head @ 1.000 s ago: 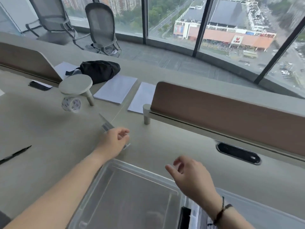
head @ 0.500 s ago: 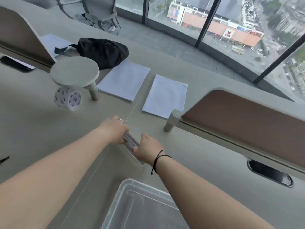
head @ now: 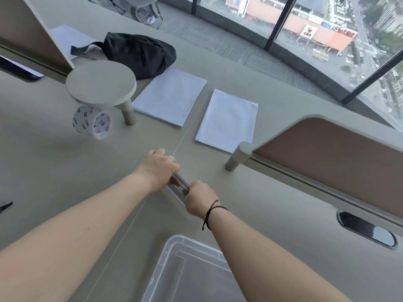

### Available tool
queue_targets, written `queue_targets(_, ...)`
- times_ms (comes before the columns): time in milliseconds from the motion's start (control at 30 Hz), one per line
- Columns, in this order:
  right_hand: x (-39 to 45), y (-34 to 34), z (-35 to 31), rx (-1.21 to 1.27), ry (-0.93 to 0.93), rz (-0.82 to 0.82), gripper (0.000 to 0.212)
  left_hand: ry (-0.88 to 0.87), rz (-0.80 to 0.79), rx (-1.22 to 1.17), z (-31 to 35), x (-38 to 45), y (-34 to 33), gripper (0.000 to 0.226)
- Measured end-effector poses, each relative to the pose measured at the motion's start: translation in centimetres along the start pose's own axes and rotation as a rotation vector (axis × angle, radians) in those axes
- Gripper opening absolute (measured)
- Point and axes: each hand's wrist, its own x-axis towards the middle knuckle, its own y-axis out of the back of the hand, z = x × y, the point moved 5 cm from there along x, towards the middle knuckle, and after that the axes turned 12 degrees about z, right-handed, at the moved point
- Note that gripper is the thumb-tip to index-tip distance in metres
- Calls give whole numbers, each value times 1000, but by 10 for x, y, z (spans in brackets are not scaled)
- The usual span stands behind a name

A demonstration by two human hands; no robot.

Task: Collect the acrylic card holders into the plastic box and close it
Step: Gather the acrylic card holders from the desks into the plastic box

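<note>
A stack of clear acrylic card holders (head: 179, 185) lies on the grey desk in the middle of the view. My left hand (head: 158, 168) grips its far end and my right hand (head: 199, 198) grips its near end, so most of the stack is hidden by my fingers. The clear plastic box (head: 174, 247) stands open at the bottom of the view, just in front of my hands; only its far corner and part of its floor show, and no lid is in view.
A small round stand (head: 101, 86) and a tape roll (head: 91, 122) sit to the left. Two stacks of white paper (head: 226, 120) and a black bag (head: 139, 53) lie beyond my hands. A brown desk divider (head: 327, 158) and a cable port (head: 366, 231) are at the right.
My right hand has come forward from above the box to join the left on the card holders. The camera has tilted down and moved closer; since half a second ago the hands hold still.
</note>
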Motion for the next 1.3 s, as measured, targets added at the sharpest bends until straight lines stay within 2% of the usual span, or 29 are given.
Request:
queue_targets(100, -10, 7, 6, -20, 28, -17, 19, 25, -39, 21, 11, -9, 10, 41)
queue_targets(233, -41, 32, 33, -19, 94, 13, 24, 11, 37, 19, 42, -31, 38, 46)
queue_targets(433, -116, 93, 91, 46, 85, 77, 27, -159, 162, -56, 129, -38, 123, 38)
queue_targets(567, -172, 146, 136, 57, 93, 128, 28, -290, 229, -77, 201, -44, 188, 35)
queue_targets(733, -263, 205, 220, 169, 70, 133, 32, -531, 314, -32, 333, -59, 253, 30)
queue_targets(867, -325, 229, 290, 225, 9, 249, 36, -681, 312, 32, 432, -73, 280, 30)
queue_targets(1033, -389, 227, 379, 337, -90, 410, 39, -874, 524, -115, 531, -96, 288, 24)
queue_targets(1100, -412, 215, 413, 419, -140, 447, 39, -853, 612, -243, 558, -107, 285, 35)
queue_targets(1167, -430, 197, 449, 495, -219, 472, 38, -725, 608, -412, 574, -115, 272, 59)
queue_targets(1233, -443, 175, 481, 535, -297, 478, 36, -590, 519, -507, 584, -124, 245, 72)
queue_targets(1300, -450, 148, 509, 550, -372, 461, 36, -497, 349, -470, 593, -133, 207, 73)
